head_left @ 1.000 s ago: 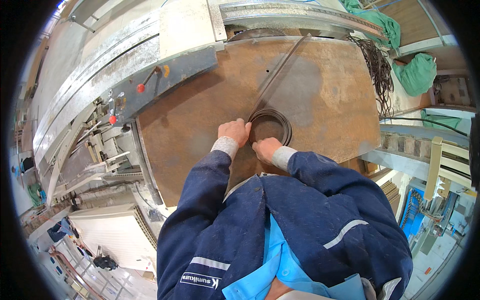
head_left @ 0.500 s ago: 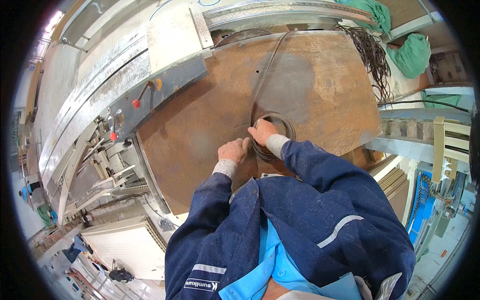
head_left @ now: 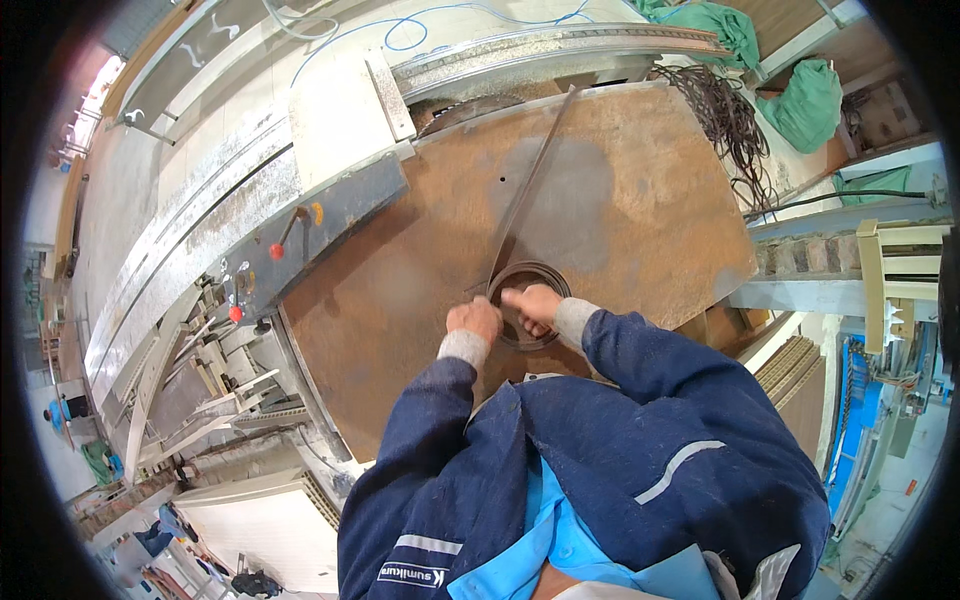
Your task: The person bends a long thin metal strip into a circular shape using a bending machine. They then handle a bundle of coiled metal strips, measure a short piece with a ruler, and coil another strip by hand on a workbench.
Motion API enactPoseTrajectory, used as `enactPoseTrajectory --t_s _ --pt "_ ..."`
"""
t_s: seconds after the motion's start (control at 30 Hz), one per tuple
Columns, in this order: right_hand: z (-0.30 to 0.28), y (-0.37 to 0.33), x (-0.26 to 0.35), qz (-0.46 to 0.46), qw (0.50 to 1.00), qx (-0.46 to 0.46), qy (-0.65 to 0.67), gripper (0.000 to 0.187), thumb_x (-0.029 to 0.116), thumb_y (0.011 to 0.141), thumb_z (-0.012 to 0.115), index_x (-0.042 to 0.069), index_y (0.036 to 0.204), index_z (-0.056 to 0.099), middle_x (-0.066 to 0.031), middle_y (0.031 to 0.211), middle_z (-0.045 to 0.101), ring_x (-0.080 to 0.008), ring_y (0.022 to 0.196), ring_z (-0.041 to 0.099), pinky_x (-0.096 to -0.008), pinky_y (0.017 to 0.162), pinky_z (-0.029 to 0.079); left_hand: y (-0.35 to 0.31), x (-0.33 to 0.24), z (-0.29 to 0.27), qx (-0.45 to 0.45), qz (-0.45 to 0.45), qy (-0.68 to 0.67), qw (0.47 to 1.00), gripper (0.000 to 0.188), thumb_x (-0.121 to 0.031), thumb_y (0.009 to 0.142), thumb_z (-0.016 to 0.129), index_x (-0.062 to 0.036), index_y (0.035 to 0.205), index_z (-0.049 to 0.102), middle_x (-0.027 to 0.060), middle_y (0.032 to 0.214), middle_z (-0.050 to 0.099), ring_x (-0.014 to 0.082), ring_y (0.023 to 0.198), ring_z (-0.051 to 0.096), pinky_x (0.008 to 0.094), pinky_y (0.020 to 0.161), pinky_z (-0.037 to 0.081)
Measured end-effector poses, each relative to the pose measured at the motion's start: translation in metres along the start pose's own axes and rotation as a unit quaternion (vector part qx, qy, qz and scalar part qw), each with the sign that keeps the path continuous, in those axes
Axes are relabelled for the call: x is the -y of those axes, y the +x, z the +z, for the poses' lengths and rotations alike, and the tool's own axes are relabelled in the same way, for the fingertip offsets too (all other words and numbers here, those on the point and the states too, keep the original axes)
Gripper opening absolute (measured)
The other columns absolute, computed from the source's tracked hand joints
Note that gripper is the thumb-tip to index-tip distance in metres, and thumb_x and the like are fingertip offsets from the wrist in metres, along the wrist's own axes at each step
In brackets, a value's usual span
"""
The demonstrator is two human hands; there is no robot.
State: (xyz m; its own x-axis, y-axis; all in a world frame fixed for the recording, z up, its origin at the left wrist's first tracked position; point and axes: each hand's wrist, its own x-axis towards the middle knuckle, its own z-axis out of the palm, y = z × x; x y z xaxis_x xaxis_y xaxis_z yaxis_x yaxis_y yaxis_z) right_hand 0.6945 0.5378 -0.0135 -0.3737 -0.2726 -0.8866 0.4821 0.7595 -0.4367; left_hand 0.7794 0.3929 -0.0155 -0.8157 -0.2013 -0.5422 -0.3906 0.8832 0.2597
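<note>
On the brown metal tabletop [head_left: 400, 250] lies a coil of brown edge-banding-like strip [head_left: 527, 268], wound in several loops. One straight length of the strip [head_left: 530, 180] runs from the coil to the table's far edge. My left hand [head_left: 475, 319], fingers curled, pinches the strip at the coil's left side. My right hand [head_left: 533, 305] reaches over the coil's right side, its fingers closed around the loops and the thumb pointing left. The fingertips of both are slightly blurred and partly hidden.
A saw blade [head_left: 470, 108] shows at the table's far edge. A grey fence with red-knobbed levers [head_left: 300, 235] stands left. Tangled brown strips [head_left: 720, 120] and green sacks [head_left: 805, 105] sit far right. Stacked panels [head_left: 265, 535] stand lower left.
My left hand has moved right, up to the coil. My right hand has lowered onto the coil's inner right side. The straight length now lies more slanted and the coil has shifted slightly nearer.
</note>
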Motion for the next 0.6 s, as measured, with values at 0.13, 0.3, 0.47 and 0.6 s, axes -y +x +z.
enactPoseTrajectory --t_s 0.13,0.3,0.47,0.6 --pt "0.013 0.016 0.022 -0.036 0.986 -0.047 -0.156 0.051 0.04 0.088 0.061 -0.01 0.097 0.069 -0.0279 0.101 0.071 -0.0345 0.082 0.074 -0.0418 0.074 0.058 -0.033 -0.008 0.004 0.133 0.021 -0.007 0.991 0.057 -0.047 0.096 0.041 0.0003 0.103 0.072 0.029 0.1 0.071 0.0401 0.101 0.07 0.0461 0.094 0.052" --pt "0.04 0.002 0.013 -0.124 0.91 -0.085 -0.387 0.04 0.03 0.087 0.058 0.001 0.109 0.073 -0.0245 0.113 0.07 -0.0381 0.106 0.069 -0.0464 0.091 0.054 -0.026 0.01 -0.029 0.03 -0.117 -0.08 0.989 0.059 -0.048 0.099 0.034 0.0027 0.114 0.061 0.0299 0.107 0.07 0.0424 0.107 0.067 0.0495 0.096 0.05" --pt "0.036 -0.027 0.001 -0.248 0.716 0.084 -0.647 0.038 0.029 0.089 0.057 0.005 0.114 0.073 -0.0205 0.111 0.072 -0.0355 0.104 0.07 -0.0441 0.086 0.055 0.007 0.004 -0.036 -0.005 -0.027 -0.015 0.999 0.051 -0.042 0.1 0.038 -0.0001 0.109 0.065 0.0257 0.106 0.072 0.0397 0.102 0.07 0.0477 0.091 0.053" --pt "0.015 -0.027 0.004 -0.162 0.795 0.084 -0.578 0.046 0.04 0.089 0.061 0.0 0.107 0.074 -0.0199 0.11 0.073 -0.0336 0.104 0.07 -0.0447 0.087 0.054 0.008 0.002 -0.019 0.03 -0.005 0.031 0.999 0.043 -0.033 0.1 0.041 -0.0028 0.103 0.071 0.0224 0.105 0.073 0.0364 0.101 0.071 0.0459 0.088 0.055"
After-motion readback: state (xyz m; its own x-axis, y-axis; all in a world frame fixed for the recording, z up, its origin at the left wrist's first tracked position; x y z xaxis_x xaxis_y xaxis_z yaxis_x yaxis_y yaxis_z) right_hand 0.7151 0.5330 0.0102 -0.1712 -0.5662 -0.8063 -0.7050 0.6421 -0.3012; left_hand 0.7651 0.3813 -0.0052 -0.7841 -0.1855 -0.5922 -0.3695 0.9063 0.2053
